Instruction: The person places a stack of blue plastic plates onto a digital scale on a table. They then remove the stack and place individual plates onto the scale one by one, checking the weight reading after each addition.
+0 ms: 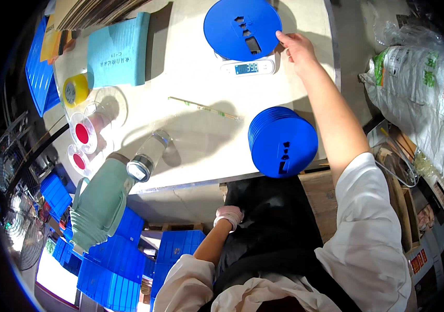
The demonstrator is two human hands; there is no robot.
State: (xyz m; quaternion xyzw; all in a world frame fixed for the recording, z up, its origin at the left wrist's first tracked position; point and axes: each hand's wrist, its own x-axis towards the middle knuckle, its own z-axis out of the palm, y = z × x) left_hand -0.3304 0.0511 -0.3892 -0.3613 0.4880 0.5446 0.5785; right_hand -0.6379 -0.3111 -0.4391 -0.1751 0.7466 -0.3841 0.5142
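At the far side of the table, my right hand (296, 48) pinches the right edge of a blue plastic disc (224, 31), thumb on top and fingers curled under. The disc has several dark cut-outs and lies on a small white digital scale (264, 66), whose lit display shows in front of it. Closer to me stands a leaning stack of similar blue discs (300, 138) by the table's near edge. My left hand (228, 216), in what looks like a pale glove, rests by my black apron below the table edge; its fingers are not clearly visible.
A green thermos (102, 203) and a clear glass bottle (149, 156) stand at the near left edge. Behind them are clear spools (82, 133), yellow tape (75, 91) and a light-blue booklet (115, 54). A thin patterned stick (203, 108) lies mid-table. Blue crates (110, 281) stack below left; plastic bags (414, 93) hang right.
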